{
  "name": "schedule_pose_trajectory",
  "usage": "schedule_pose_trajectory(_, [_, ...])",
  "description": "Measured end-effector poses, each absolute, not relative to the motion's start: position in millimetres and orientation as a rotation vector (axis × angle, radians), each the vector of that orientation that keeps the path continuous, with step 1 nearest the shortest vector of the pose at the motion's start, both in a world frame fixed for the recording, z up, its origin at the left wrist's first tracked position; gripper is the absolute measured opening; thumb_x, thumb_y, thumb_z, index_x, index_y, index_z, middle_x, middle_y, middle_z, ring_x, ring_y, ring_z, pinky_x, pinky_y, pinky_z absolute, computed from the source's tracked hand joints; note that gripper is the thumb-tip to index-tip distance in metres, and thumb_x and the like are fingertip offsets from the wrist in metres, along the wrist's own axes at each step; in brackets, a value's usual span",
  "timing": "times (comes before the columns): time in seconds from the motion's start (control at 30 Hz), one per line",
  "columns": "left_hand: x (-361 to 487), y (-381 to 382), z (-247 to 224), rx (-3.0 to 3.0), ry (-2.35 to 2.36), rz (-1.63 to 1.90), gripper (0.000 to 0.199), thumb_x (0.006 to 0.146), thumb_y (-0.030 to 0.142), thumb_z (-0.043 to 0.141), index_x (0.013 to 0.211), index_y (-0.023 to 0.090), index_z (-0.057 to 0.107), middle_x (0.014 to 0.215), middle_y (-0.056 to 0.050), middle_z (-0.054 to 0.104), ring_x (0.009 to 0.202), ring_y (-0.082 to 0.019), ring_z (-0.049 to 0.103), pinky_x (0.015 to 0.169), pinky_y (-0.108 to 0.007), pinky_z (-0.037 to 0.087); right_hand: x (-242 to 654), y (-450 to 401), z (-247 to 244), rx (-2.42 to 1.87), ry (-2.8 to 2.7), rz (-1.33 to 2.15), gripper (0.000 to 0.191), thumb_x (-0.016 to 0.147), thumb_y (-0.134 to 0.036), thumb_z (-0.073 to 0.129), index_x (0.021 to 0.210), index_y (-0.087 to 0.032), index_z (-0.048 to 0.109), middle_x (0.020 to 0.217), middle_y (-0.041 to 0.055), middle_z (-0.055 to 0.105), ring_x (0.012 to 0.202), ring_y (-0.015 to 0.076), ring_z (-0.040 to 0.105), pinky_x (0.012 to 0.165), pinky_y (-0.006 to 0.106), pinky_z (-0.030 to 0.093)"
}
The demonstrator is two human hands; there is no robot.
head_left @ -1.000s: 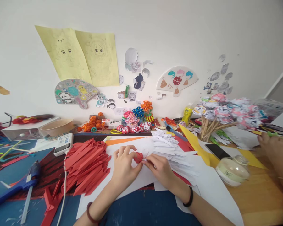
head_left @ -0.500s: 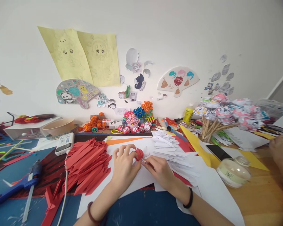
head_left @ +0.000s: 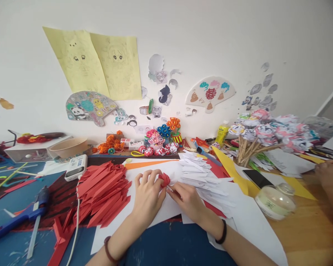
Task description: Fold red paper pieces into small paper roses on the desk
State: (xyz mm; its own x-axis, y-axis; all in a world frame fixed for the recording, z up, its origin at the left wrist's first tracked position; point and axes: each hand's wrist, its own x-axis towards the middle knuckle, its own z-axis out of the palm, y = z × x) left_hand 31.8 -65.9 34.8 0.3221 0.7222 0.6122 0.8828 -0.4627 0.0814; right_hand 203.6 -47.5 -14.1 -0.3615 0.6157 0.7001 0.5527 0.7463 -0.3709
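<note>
Between the fingers of my left hand (head_left: 148, 194) is a small red folded-paper piece (head_left: 164, 180), rounded in shape. White paper tips (head_left: 172, 179) stick out at its right side. My right hand (head_left: 187, 199) pinches at the lower right of this piece; a thin white edge shows by its fingertips, and I cannot make out exactly what it grips. Left of my hands lies a heap of folded red paper strips (head_left: 105, 192). To the right is a pile of folded white paper strips (head_left: 197, 170). White sheets (head_left: 166, 208) lie under both hands.
A blue glue gun (head_left: 30, 214) and a white device (head_left: 76, 167) with a cable are at left. On the right are a clear jar (head_left: 276, 201), a phone (head_left: 258, 178) and paper flowers on sticks (head_left: 245, 147). Another person's hand (head_left: 330, 177) rests at the right edge.
The red paper piece has turned slightly in my fingers, showing more of its folded layers. Both hands stay almost in place, and the view has shifted a little.
</note>
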Motion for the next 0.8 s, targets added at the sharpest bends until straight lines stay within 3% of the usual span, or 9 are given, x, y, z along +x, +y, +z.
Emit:
schedule_pose_trajectory(0.4, [31, -59, 25, -2.432, -1.45, -1.033, 0.013, 0.083, 0.012, 0.06, 0.086, 0.024, 0.061, 0.119, -0.002, 0.063, 0.108, -0.025, 0.05, 0.092, -0.045, 0.03, 204, -47, -17, -0.863, -2.029, 0.231, 0.025, 0.102, -0.029, 0.044, 0.082, -0.019, 0.057, 0.074, 0.0013, 0.058, 0.066, 0.0132, 0.056, 0.063, 0.024, 0.045])
schedule_pose_trajectory(0.8, [30, -59, 26, -2.45, -1.454, -0.956, 0.01, 0.092, 0.018, 0.054, 0.096, 0.024, 0.062, 0.126, -0.004, 0.059, 0.113, -0.026, 0.047, 0.092, -0.045, 0.031, 206, -44, -15, -0.853, -1.963, 0.322, 0.022, 0.101, -0.03, 0.046, 0.084, -0.02, 0.056, 0.075, 0.0, 0.059, 0.066, 0.0124, 0.056, 0.063, 0.023, 0.046])
